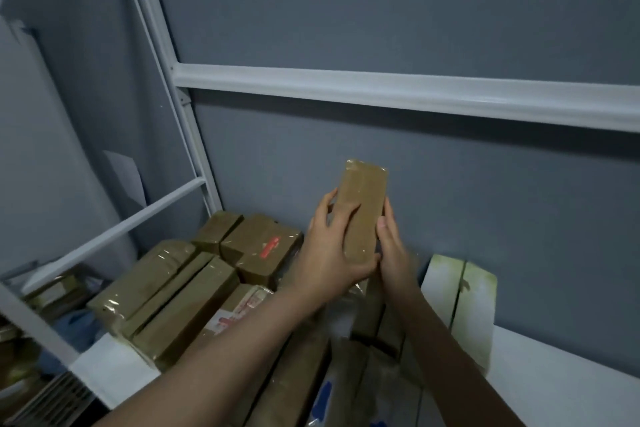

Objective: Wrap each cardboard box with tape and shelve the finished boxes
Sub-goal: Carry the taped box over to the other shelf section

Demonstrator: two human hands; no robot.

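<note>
A narrow brown cardboard box (364,201) wrapped in glossy clear tape stands upright in the air above the shelf, close to the grey wall. My left hand (332,250) grips its left side and bottom, fingers spread over the front face. My right hand (391,246) holds its right edge with the thumb along the side. Below and to the left, several taped brown boxes (180,295) lie stacked on the white shelf board (554,378). One of them carries a red mark (270,246).
A white metal shelf upright (166,80) and a horizontal rail (398,92) frame the grey wall. A pale green and white box (464,291) leans against the wall at the right. More wrapped packages (311,374) lie under my forearms. A lower side rail (114,229) crosses the left.
</note>
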